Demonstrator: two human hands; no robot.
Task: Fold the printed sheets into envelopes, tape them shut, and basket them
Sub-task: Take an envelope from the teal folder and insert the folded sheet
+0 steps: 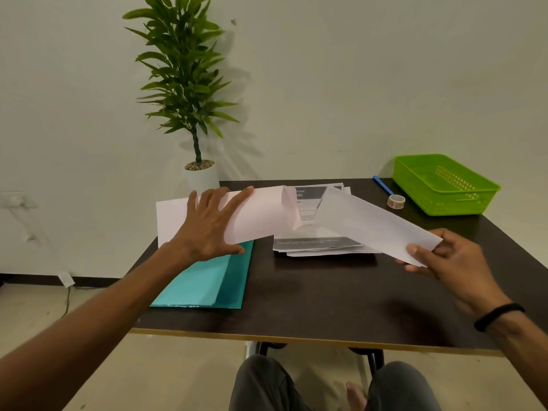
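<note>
— Dark table (311, 295), pale wall behind; where is the sheet (376, 225)?

— Lifted over the stack (314, 247) near the far edge, pinched by the right hand (450, 256); the left hand (207, 226) is laid flat on curled paper (261, 212).

— Edges should be squared before creasing.

Matt paper sheets (318, 232), glossy teal plastic folder (204, 283), perforated green plastic basket (444, 188).

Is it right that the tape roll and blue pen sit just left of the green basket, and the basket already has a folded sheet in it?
Not quite. The head view shows the green basket holding nothing. The tape roll and blue pen do sit just left of it.
</note>
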